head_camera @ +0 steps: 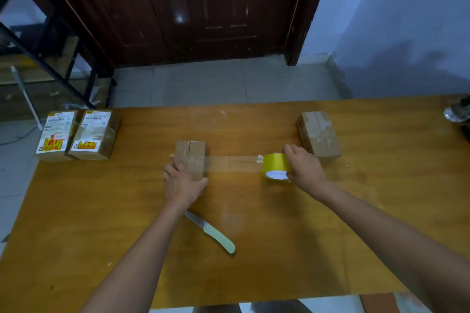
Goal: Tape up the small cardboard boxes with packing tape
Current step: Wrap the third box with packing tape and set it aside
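Only one view here, the head cam looking down at a wooden table (254, 249). The box being taped (193, 157) sits around the middle of the table, top flaps closed with the seam running front to back. The left hand (181, 181) holds it by the near-left corner, fingers along the left side and thumb wrapped round the front. The right hand (302, 166) grips the yellow tape roll (276, 166) off to the right, just above the table, and a clear strip of tape (231, 160) stretches from the roll across to the box top.

Other stuff: two labelled boxes (76, 134) side by side, touching, at the far left corner, and another plain box (318, 134) just behind the right hand. A knife with a pale green handle (216, 235) lies near the left forearm, blade partly tucked under it. Something glassy (457, 110) at the far right edge, can't really tell what.
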